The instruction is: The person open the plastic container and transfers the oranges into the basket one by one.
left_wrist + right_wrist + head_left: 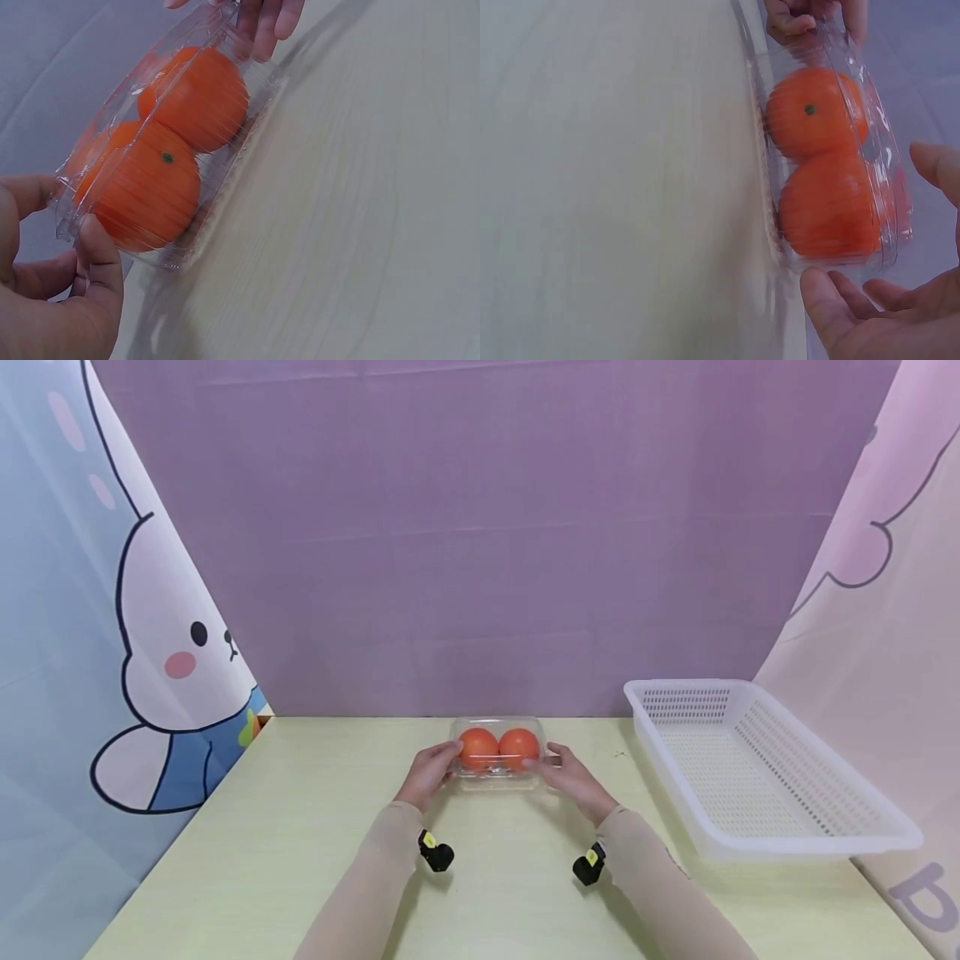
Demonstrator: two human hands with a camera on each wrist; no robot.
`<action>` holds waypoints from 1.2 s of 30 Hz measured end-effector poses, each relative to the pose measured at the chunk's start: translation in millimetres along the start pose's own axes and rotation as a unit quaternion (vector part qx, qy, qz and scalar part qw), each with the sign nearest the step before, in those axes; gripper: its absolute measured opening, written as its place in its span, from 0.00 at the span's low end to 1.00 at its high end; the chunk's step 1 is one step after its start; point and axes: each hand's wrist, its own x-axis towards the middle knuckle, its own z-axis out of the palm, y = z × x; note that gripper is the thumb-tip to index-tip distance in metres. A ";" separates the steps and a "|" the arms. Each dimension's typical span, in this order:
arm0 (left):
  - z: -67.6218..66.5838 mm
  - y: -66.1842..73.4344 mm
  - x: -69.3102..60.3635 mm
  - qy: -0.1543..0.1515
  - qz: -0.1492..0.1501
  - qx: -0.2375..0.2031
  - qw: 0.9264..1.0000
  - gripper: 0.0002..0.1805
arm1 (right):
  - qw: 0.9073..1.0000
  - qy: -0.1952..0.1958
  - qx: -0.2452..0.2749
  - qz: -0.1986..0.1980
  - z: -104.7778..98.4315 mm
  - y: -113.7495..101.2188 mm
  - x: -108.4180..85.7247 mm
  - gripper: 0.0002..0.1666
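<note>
A clear plastic clamshell box (498, 772) stands near the far edge of the table with two oranges side by side inside, a left orange (478, 747) and a right orange (519, 747). One shows a small green stem spot in both wrist views. The lid appears closed over the fruit. My left hand (429, 772) pinches the box's left end between thumb and fingers, as the left wrist view shows. At the opposite end, my right hand (900, 319) has its fingers spread and extended around the corner, with a fingertip against or very near the plastic.
A white perforated plastic basket (765, 777) sits on the right of the pale wooden table (510, 885). Behind the box hangs a purple cloth (510, 543). Printed cartoon curtains flank both sides.
</note>
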 end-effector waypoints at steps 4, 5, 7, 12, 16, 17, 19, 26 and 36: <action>-0.1 -0.3 0.7 0.002 -0.002 -0.004 1.000 0.20 | 1.000 -0.002 0.003 0.006 5.2 0.2 -0.9 0.60; -0.1 -0.6 0.6 0.002 -0.001 -0.005 1.000 0.21 | 1.000 -0.004 0.007 0.005 6.5 -0.2 -1.6 0.60; -0.2 -0.9 0.6 0.000 -0.003 -0.010 1.000 0.21 | 1.000 -0.007 0.015 0.005 8.6 -0.8 -3.0 0.61; -0.9 -0.5 0.3 -0.007 -0.011 -0.015 1.000 0.21 | 0.999 -0.012 0.050 0.007 12.7 -0.7 -6.3 0.63; -1.3 0.9 -0.6 -0.012 -0.012 -0.011 1.000 0.22 | 0.998 -0.009 0.068 0.003 15.7 0.6 -6.5 0.63; -1.2 1.2 -0.7 -0.013 -0.011 -0.010 1.000 0.22 | 0.998 -0.007 0.066 0.003 16.3 1.0 -6.1 0.63; -1.3 1.7 -1.3 -0.016 -0.009 -0.009 1.000 0.22 | 0.998 0.000 0.063 0.001 18.1 0.9 -6.2 0.62; 0.3 3.7 -2.1 -0.018 -0.007 -0.007 1.000 0.22 | 0.999 0.034 0.041 0.005 27.9 0.6 -6.4 0.61; 0.7 4.7 -1.0 -0.010 -0.005 0.016 1.000 0.18 | 0.998 0.060 0.006 -0.010 37.4 4.0 -8.1 0.60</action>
